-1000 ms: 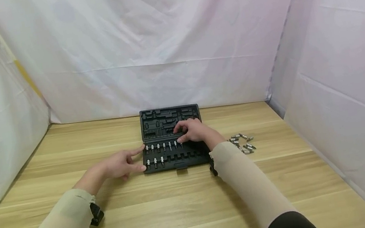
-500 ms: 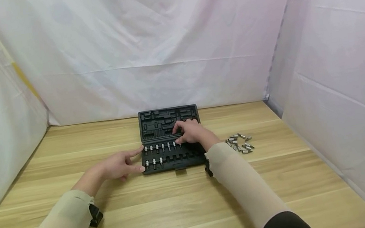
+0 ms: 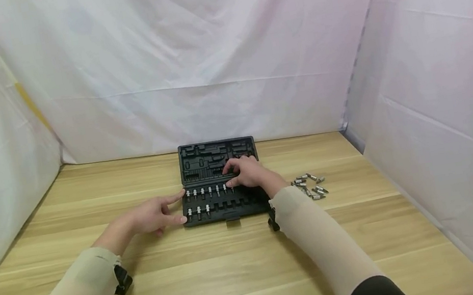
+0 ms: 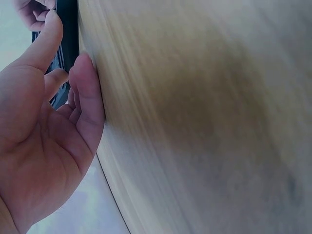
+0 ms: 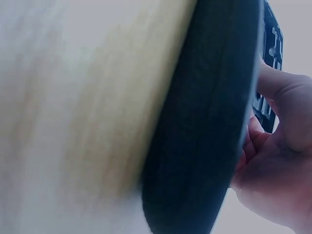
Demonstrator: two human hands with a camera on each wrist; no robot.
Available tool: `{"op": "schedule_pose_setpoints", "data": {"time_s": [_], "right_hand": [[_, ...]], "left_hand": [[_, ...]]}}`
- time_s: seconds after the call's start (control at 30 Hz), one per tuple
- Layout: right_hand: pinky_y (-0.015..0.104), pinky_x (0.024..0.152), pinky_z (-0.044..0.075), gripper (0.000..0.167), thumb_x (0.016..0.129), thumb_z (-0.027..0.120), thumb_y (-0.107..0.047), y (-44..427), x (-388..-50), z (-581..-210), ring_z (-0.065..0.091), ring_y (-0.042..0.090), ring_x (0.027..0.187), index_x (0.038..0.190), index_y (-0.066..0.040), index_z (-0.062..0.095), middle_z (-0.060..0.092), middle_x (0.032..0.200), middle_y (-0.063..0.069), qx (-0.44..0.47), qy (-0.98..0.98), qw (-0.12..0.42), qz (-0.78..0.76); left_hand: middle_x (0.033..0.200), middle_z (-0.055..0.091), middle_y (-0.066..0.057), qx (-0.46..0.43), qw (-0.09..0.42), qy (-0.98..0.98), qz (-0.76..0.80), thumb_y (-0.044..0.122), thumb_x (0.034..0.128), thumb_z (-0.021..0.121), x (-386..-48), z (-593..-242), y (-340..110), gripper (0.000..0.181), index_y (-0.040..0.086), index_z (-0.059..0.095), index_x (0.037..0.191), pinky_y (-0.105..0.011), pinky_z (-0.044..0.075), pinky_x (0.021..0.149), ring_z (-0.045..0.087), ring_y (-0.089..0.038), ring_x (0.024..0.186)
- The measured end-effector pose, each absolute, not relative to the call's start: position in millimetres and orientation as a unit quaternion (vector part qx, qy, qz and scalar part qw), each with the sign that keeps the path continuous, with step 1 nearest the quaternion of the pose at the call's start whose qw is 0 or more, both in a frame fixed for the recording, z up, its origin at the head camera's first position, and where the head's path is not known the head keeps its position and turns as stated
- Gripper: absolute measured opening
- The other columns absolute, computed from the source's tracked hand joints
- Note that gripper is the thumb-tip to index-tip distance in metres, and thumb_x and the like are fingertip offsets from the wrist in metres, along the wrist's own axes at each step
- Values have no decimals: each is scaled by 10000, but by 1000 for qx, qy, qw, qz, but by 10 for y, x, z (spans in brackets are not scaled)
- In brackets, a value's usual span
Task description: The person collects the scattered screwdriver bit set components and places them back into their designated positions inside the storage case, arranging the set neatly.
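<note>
A black plastic case (image 3: 249, 212) lies unfolded on the table, its moulded lid (image 3: 195, 164) leaning back. Silver bit sockets (image 3: 210, 191) fill the left part of the upper row; three more bit sockets (image 3: 198, 211) sit at the left of the lower row. My left hand (image 3: 154, 215) steadies the case's left side, index finger at the upper corner and thumb at the lower one. With its thumb, my right hand (image 3: 247, 172) presses on the last bit socket (image 3: 233, 190) in the upper row; the index fingertip stays apart. In the right wrist view, the case edge hides much.
Several loose bit sockets (image 3: 318, 196) lie in a scattered group on the wooden table (image 3: 219, 274), right of the case. White cloth (image 3: 186, 62) hangs behind the table and on both sides. Vacant slots (image 3: 238, 202) continue along the lower row.
The head view shifts slightly. Both hands keep nearly the same place on the case, and no bit socket visibly moves.
</note>
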State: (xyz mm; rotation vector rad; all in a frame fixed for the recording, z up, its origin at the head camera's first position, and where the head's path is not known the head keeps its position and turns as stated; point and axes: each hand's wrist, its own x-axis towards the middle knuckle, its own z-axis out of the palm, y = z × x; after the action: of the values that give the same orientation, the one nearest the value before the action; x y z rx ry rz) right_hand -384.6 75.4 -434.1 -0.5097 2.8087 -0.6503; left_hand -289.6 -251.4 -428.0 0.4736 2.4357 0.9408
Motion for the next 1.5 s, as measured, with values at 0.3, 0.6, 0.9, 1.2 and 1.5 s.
{"op": "schedule_pose_setpoints", "data": {"time_s": [0.3, 0.6, 0.9, 1.2, 1.5], "right_hand": [[556, 1151, 490, 363, 1069, 743, -376, 867, -3831, -4325, 518, 355, 1383, 1411, -257, 711, 620, 1443, 134, -208, 938, 109, -256], [535, 1083, 561, 290, 1139, 636, -311, 1189, -3771, -4174, 660, 299, 1257, 1393, -205, 726, 683, 1415, 101, -221, 911, 110, -330], [595, 1175, 505, 348, 1165, 572, -354, 1543, -3726, -4104, 613, 354, 1404, 1439, -181, 700, 637, 1520, 123, -217, 908, 100, -346], [606, 1171, 496, 393, 1154, 597, -345, 1937, -3698, -4040, 615, 366, 1376, 1475, -135, 681, 656, 1487, 131, -187, 907, 99, -364], [604, 1141, 510, 392, 1139, 635, -288, 2481, -3716, -4014, 640, 381, 1315, 1459, -67, 683, 662, 1467, 236, -182, 907, 73, -372]], "left_hand": [[921, 591, -116, 177, 239, 892, 340, 427, 1029, 783, -2906, -4292, -2505, 945, 227, 228, 1767, -362, 570, 686, 580, -191, 672], [921, 577, -109, 179, 242, 887, 349, 412, 1036, 779, -2902, -4276, -2483, 942, 213, 221, 1768, -358, 569, 671, 568, -190, 686], [924, 578, -113, 178, 242, 888, 349, 394, 1037, 780, -2889, -4256, -2474, 943, 200, 216, 1767, -355, 565, 658, 560, -188, 683], [923, 581, -109, 172, 247, 889, 346, 425, 1030, 783, -2910, -4293, -2502, 949, 230, 219, 1769, -351, 574, 672, 562, -186, 696], [910, 573, -101, 169, 247, 887, 350, 422, 1032, 780, -2910, -4289, -2492, 939, 254, 223, 1768, -354, 570, 669, 547, -180, 678]]}}
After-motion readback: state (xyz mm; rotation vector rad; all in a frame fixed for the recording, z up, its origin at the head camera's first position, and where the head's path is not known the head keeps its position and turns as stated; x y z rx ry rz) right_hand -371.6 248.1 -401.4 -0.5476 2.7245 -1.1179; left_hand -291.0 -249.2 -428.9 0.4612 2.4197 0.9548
